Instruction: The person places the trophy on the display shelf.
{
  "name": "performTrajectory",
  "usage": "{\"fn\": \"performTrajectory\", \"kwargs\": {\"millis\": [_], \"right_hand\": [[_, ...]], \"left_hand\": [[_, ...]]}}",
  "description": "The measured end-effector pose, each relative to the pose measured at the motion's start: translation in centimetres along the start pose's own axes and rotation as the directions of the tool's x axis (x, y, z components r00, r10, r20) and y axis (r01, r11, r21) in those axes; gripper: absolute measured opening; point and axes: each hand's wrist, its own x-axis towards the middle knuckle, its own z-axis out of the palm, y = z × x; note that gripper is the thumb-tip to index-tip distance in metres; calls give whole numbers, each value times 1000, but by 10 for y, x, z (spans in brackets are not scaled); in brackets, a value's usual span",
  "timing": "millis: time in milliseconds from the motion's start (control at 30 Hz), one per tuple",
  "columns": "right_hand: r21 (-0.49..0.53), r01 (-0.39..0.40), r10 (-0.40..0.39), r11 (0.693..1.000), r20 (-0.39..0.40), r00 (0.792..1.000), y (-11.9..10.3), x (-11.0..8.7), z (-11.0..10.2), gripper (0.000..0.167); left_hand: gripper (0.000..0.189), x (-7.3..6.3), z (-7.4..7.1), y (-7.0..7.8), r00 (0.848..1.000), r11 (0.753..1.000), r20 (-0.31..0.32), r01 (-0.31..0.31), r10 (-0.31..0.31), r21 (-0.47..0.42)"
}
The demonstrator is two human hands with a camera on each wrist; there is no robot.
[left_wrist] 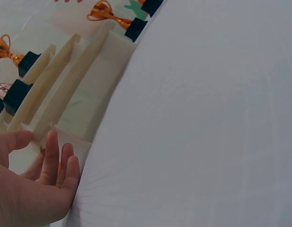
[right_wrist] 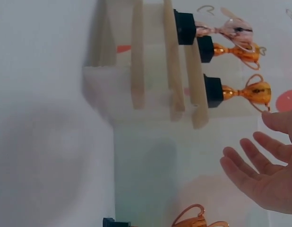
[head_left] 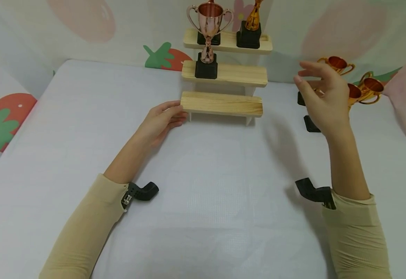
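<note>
A three-tier stand with wooden shelves (head_left: 223, 102) is at the back of the table. My left hand (head_left: 162, 122) holds the left end of its lowest shelf; the left wrist view shows the thumb and fingers (left_wrist: 51, 151) around that end. A rose-gold trophy cup (head_left: 209, 23) on a black base stands at the left of the middle shelf. On the top shelf, a gold trophy (head_left: 253, 21) is at the right, with another mostly hidden behind the rose-gold one. My right hand (head_left: 324, 97) is raised right of the stand, fingers loosely spread, holding nothing.
Several gold trophies (head_left: 371, 89) are grouped at the right of the table, partly hidden by my right hand. White cloth (head_left: 216, 201) covers the table. A curtain printed with strawberries (head_left: 175, 58) hangs close behind the stand.
</note>
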Motion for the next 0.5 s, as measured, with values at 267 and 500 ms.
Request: {"fn": "performTrajectory", "kwargs": {"millis": [267, 500], "right_hand": [[16, -24, 24, 1000, -9, 1000, 2, 1, -12, 34], [11, -29, 29, 1000, -22, 999, 2, 3, -23, 32]], "left_hand": [[48, 0, 0, 0, 1000, 1000, 1, 6, -6, 4], [48, 0, -1, 0, 1000, 1000, 4, 3, -3, 8]]}}
